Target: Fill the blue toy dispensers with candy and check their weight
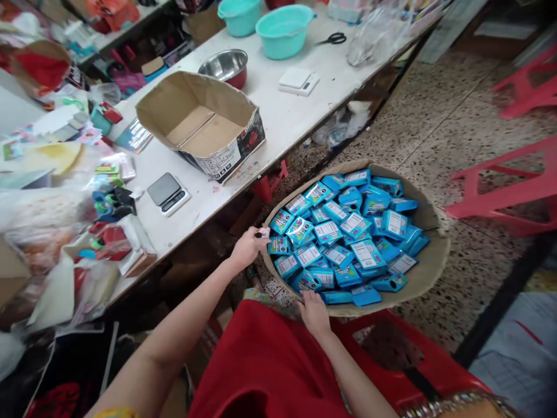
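Observation:
A large cardboard box [435, 273] with rounded sides stands in front of me, filled with many small blue packets [328, 232] that carry white printed labels. At the box's left rim my left hand [247, 249] is closed on the edge. Something small, whitish and dark shows at its fingertips, too blurred to name. My right hand [315, 312] grips the near rim, its fingers bent over the edge and their tips partly hidden. Both hands are beside the packets, not among them.
Left of the box runs a white table [226, 203] with an open carton [209, 128], digital scales [169, 194], a second scale [298, 81], a steel bowl [224, 67], turquoise basins [282, 35] and scissors [333, 39]. Red stools [505, 186] stand on the right.

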Available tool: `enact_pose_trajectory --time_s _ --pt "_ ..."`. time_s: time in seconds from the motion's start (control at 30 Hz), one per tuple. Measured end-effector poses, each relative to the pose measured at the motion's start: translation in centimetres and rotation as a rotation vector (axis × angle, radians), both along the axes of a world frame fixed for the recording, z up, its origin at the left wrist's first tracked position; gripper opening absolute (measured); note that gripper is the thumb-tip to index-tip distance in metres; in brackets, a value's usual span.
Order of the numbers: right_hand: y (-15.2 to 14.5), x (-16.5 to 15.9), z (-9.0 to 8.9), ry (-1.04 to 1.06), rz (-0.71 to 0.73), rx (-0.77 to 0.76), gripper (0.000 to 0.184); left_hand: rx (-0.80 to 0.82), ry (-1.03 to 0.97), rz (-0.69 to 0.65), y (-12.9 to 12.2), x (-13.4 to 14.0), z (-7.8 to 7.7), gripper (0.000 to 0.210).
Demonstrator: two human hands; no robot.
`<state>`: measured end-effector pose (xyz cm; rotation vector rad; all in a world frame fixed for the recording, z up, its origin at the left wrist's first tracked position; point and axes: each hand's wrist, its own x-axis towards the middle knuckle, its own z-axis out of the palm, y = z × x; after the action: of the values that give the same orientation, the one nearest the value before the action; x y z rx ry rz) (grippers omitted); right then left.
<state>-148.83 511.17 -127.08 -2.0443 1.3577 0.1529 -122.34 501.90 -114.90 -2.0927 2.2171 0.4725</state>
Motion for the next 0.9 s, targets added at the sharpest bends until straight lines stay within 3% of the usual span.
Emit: enact_pose_trajectory --time_s 0.13,0.23,0.33,0.53,0.63,0.77,0.9 --pt "0.4 -0.5 -0.9 0.014 0.034 0.014 0.029 -0.075 0.202 0.507 7.1 1.7 -0.4 0.031" --pt "0.6 -0.9 -1.1 0.043 0.04 0.018 0.029 0.045 0.257 0.67 12.8 2.2 -1.4 0.03" --pt "0.6 -1.4 -1.1 0.089 0.034 0.011 0.03 0.136 0.276 0.752 17.4 2.4 -1.9 0.036" --pt "-0.2 -2.7 -1.0 0.163 0.061 0.031 0.031 0.275 0.246 0.939 24.9 3.1 -2.4 0.075" --pt "-0.7 -3.1 -1.3 0.196 0.052 0.091 0.032 0.413 0.209 0.927 28.0 3.4 -3.2 0.068" --pt "-1.2 -3.6 -2.0 0.24 0.057 0.133 0.034 0.589 0.184 0.908 30.8 3.2 -4.7 0.063" --pt "-1.7 -3.7 -2.8 0.236 0.084 0.169 0.034 0.596 0.229 0.946 32.2 1.7 -6.0 0.066"
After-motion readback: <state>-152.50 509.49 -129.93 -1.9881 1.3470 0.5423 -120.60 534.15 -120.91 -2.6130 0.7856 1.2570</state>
